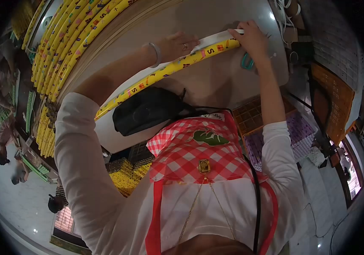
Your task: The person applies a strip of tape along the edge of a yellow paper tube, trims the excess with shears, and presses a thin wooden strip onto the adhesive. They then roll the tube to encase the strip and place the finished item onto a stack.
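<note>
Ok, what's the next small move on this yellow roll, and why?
Probably smooth the white strip down onto the yellow roll: both the left hand and right hand pin its ends, and it lies along the roll's edge.

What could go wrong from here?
1. The yellow patterned paper roll is pressed only near one end by the left hand and right hand. Its free length, running to the table edge beside the black bag, may roll off.
2. The teal-handled scissors lie under the right wrist, which may catch them.
</note>
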The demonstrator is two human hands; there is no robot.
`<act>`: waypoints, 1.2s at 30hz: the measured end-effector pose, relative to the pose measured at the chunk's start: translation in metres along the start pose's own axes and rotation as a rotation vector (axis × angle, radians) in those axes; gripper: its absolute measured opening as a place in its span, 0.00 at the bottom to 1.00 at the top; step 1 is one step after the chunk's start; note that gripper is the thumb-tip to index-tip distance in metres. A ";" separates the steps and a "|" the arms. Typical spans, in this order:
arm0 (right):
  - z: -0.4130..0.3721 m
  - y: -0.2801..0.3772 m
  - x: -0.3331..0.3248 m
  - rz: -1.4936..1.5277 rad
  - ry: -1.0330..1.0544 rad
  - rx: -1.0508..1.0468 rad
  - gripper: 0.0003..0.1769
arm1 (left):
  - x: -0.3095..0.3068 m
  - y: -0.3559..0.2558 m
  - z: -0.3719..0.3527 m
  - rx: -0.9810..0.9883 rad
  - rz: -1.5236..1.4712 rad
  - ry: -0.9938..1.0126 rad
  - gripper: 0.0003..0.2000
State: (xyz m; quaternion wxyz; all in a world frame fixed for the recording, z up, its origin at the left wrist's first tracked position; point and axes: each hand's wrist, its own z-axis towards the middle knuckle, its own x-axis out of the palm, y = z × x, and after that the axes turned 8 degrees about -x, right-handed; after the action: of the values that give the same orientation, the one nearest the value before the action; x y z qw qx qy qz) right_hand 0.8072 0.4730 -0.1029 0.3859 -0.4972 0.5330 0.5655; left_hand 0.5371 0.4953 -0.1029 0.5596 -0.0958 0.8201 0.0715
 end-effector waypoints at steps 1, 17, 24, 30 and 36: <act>0.001 0.000 0.000 -0.018 0.023 -0.002 0.21 | -0.005 0.001 0.001 0.006 -0.016 0.056 0.23; -0.009 -0.004 -0.014 0.153 -0.083 0.099 0.18 | -0.018 0.018 0.011 0.055 -0.174 0.182 0.50; -0.080 0.001 -0.023 0.378 -0.258 0.365 0.17 | -0.025 0.023 0.013 0.055 -0.246 0.241 0.59; -0.100 0.004 -0.019 0.269 -0.147 0.504 0.25 | -0.037 0.017 0.017 0.027 -0.096 0.327 0.62; -0.122 -0.007 -0.024 0.419 -0.052 0.612 0.26 | -0.027 0.013 0.014 -0.016 -0.106 0.282 0.63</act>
State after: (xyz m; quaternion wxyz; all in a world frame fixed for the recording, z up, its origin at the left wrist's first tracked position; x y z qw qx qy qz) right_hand 0.8373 0.3554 -0.0730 0.4059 -0.2243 0.7578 0.4590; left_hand 0.5560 0.5125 -0.0828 0.4412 -0.1524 0.8837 0.0342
